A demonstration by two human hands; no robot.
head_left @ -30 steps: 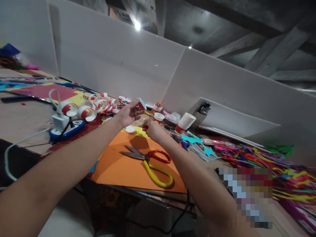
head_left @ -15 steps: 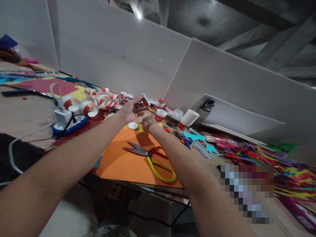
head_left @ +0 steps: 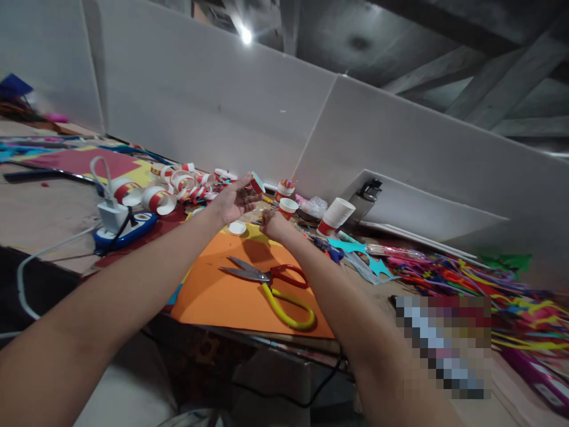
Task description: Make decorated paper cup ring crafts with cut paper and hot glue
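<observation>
My left hand (head_left: 232,203) holds a short cut-down paper cup (head_left: 256,183) between thumb and fingertips; it is red outside with blue-green at its open end. Just right of it, my right hand (head_left: 272,224) is closed, and whatever it may grip is hidden. A red and white paper cup (head_left: 288,207) stands upright behind my right hand. Below my left hand lies a small white disc (head_left: 237,228). Scissors (head_left: 267,277) with one red and one yellow handle lie spread on orange paper (head_left: 208,302), under my forearms.
Curled cup strips (head_left: 182,181) pile up at the left behind a blue power strip (head_left: 127,228) with a white charger. To the right are a stack of paper cups (head_left: 336,214), a dark bottle (head_left: 367,198), cut blue paper (head_left: 380,267) and many pipe cleaners (head_left: 471,284). A white partition (head_left: 213,101) borders the back.
The view has shifted slightly. Both hands keep nearly the same pose, with the cut-down cup still in my left hand; my right hand stays closed beside it.
</observation>
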